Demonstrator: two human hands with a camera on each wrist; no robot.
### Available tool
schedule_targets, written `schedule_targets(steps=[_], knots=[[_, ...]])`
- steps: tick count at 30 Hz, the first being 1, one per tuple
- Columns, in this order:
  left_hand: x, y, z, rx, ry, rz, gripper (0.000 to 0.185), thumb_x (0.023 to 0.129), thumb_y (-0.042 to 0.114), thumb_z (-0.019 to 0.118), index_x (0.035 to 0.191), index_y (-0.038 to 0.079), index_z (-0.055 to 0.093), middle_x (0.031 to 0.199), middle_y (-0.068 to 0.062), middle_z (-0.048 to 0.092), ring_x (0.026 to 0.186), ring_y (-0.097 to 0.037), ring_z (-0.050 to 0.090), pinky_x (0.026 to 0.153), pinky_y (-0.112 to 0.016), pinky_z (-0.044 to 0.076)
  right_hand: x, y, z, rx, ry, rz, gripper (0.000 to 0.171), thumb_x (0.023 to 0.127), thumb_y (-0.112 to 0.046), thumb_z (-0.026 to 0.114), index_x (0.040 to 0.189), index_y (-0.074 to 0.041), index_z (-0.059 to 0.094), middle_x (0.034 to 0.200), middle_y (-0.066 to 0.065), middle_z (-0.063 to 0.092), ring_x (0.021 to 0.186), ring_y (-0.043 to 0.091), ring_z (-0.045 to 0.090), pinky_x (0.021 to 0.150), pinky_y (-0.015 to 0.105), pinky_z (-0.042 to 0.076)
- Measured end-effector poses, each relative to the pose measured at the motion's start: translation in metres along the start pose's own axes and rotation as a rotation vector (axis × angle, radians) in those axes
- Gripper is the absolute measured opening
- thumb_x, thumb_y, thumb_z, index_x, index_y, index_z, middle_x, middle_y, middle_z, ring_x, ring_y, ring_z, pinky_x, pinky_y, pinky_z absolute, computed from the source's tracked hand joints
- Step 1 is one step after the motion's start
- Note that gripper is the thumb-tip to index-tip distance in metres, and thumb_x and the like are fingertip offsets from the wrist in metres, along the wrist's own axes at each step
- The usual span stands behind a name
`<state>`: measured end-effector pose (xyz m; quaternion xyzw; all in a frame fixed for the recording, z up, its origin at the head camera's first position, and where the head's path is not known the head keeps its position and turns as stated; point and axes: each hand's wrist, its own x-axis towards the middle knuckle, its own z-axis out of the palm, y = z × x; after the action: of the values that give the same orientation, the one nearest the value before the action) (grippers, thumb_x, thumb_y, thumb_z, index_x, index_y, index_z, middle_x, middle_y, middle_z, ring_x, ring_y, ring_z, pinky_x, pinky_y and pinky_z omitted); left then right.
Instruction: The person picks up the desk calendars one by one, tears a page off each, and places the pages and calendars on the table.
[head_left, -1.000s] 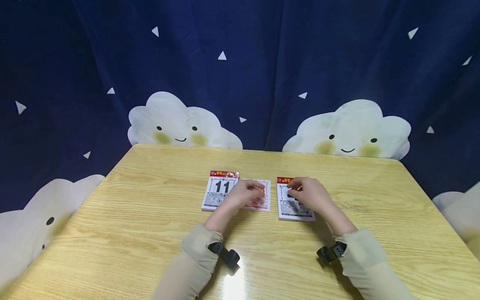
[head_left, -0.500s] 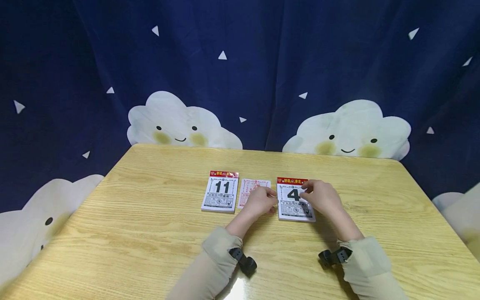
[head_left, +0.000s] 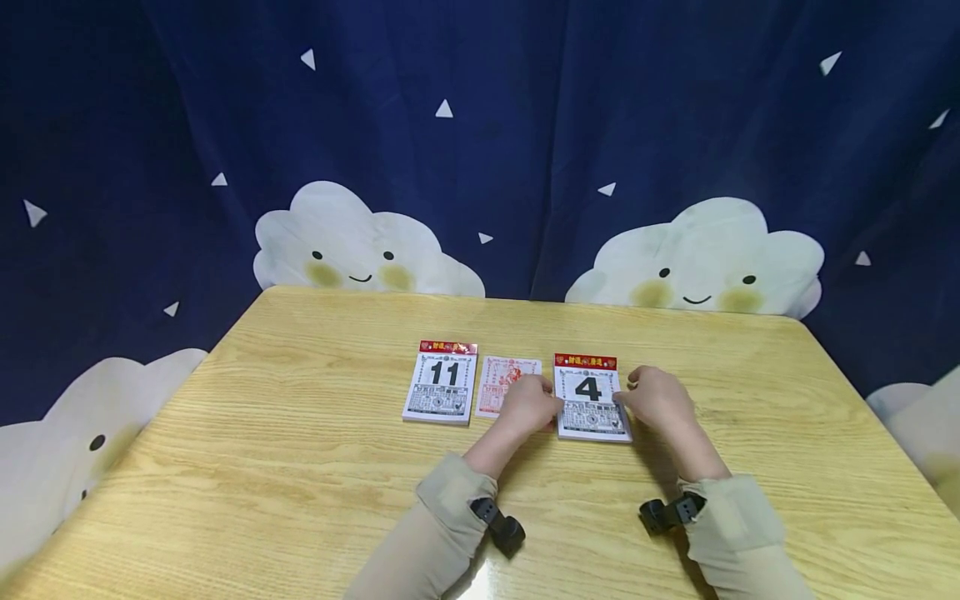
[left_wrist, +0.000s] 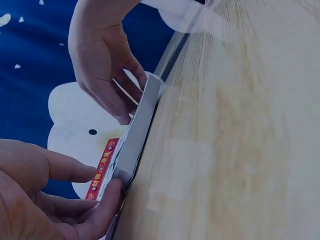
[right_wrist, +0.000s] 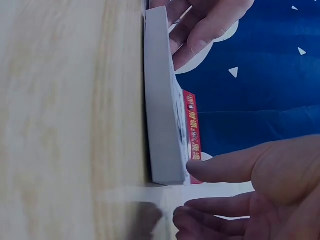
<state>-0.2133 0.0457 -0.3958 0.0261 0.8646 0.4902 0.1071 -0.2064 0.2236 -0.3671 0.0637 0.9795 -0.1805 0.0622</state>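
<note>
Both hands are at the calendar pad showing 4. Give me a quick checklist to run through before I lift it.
1. Left hand on the left edge of the pad showing 4: ok, fingers touch it.
2. Right hand on the pad's right edge: ok, thumb on its corner in the right wrist view.
3. Pad flat on the table: ok.
4. Loose red sheet clear of the pad: ok, beside it, partly under the left hand.
5. Pad showing 11 out of the way: ok, far left.
6. Firm grip under the pad: cannot tell.
</note>
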Motion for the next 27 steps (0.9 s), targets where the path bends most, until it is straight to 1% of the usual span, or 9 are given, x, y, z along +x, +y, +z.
schedule_targets(steps=[3, 6, 10, 14, 16, 19, 22, 25, 27], knots=[[-0.001, 0.001, 0.000, 0.078, 0.008, 0.036, 0.015, 0.074, 0.002, 0.060, 0.086, -0.001, 0.066, 0.067, -0.007, 0.063, 0.047, -0.015, 0.061, 0.042, -0.017, 0.046, 0.002, 0.002, 0.003, 0.008, -0.021, 0.004, 0.046, 0.078, -0.025, 0.063, 0.109, 0.009, 0.058, 0.109, 0.026, 0.059, 0.094, 0.040, 0.056, 0.076, 0.045, 0.047], [-0.002, 0.003, -0.001, 0.153, 0.011, 0.082, 0.007, 0.072, 0.001, 0.058, 0.072, 0.002, 0.065, 0.057, -0.004, 0.060, 0.042, -0.011, 0.056, 0.040, -0.016, 0.041, 0.004, 0.003, 0.006, 0.056, -0.020, -0.014, 0.041, 0.078, -0.022, 0.064, 0.105, 0.009, 0.061, 0.104, 0.025, 0.061, 0.089, 0.036, 0.057, 0.074, 0.044, 0.046], [-0.003, 0.003, -0.001, 0.214, 0.026, 0.112, 0.007, 0.070, 0.000, 0.057, 0.067, 0.003, 0.062, 0.055, -0.002, 0.057, 0.042, -0.010, 0.048, 0.041, -0.017, 0.035, 0.007, 0.005, 0.009, 0.138, -0.021, -0.006, 0.036, 0.078, -0.018, 0.064, 0.101, 0.009, 0.061, 0.098, 0.023, 0.062, 0.082, 0.030, 0.055, 0.071, 0.039, 0.044], [-0.001, 0.003, 0.001, 0.232, 0.068, 0.119, 0.007, 0.069, 0.000, 0.058, 0.071, 0.004, 0.064, 0.060, -0.003, 0.058, 0.050, -0.013, 0.050, 0.045, -0.020, 0.036, 0.010, 0.006, 0.011, 0.216, -0.041, 0.042, 0.037, 0.080, -0.017, 0.062, 0.105, 0.010, 0.059, 0.095, 0.021, 0.060, 0.077, 0.026, 0.053, 0.062, 0.032, 0.043], [0.000, 0.003, 0.002, 0.249, 0.097, 0.126, 0.011, 0.069, 0.001, 0.058, 0.076, 0.004, 0.066, 0.066, -0.005, 0.061, 0.057, -0.015, 0.052, 0.049, -0.022, 0.039, 0.010, 0.006, 0.012, 0.247, -0.050, 0.062, 0.039, 0.082, -0.017, 0.061, 0.108, 0.011, 0.057, 0.096, 0.021, 0.058, 0.077, 0.024, 0.052, 0.059, 0.028, 0.042], [0.000, 0.004, 0.004, 0.271, 0.138, 0.140, 0.019, 0.069, 0.002, 0.059, 0.085, 0.002, 0.068, 0.076, -0.008, 0.065, 0.069, -0.019, 0.057, 0.059, -0.027, 0.045, 0.011, 0.006, 0.011, 0.282, -0.062, 0.082, 0.039, 0.085, -0.016, 0.058, 0.111, 0.012, 0.055, 0.097, 0.021, 0.057, 0.078, 0.024, 0.051, 0.058, 0.026, 0.041], [0.001, 0.005, 0.005, 0.255, 0.161, 0.140, 0.027, 0.070, 0.000, 0.057, 0.095, 0.001, 0.068, 0.082, -0.007, 0.067, 0.076, -0.021, 0.060, 0.064, -0.028, 0.047, 0.012, 0.006, 0.010, 0.300, -0.069, 0.074, 0.037, 0.086, -0.014, 0.057, 0.111, 0.013, 0.055, 0.096, 0.021, 0.057, 0.080, 0.025, 0.051, 0.059, 0.026, 0.041], [0.001, 0.005, 0.005, 0.211, 0.168, 0.132, 0.032, 0.071, -0.003, 0.055, 0.100, 0.002, 0.066, 0.081, -0.005, 0.066, 0.075, -0.018, 0.060, 0.063, -0.026, 0.046, 0.011, 0.005, 0.009, 0.326, -0.058, 0.065, 0.034, 0.086, -0.012, 0.055, 0.109, 0.012, 0.055, 0.092, 0.019, 0.057, 0.078, 0.024, 0.051, 0.058, 0.025, 0.039], [0.001, 0.005, 0.004, 0.179, 0.168, 0.125, 0.033, 0.072, -0.004, 0.054, 0.102, 0.002, 0.065, 0.079, -0.004, 0.065, 0.071, -0.016, 0.059, 0.059, -0.024, 0.044, 0.011, 0.004, 0.008, 0.359, -0.041, 0.065, 0.032, 0.085, -0.010, 0.055, 0.108, 0.011, 0.055, 0.091, 0.018, 0.056, 0.075, 0.022, 0.051, 0.056, 0.024, 0.039]])
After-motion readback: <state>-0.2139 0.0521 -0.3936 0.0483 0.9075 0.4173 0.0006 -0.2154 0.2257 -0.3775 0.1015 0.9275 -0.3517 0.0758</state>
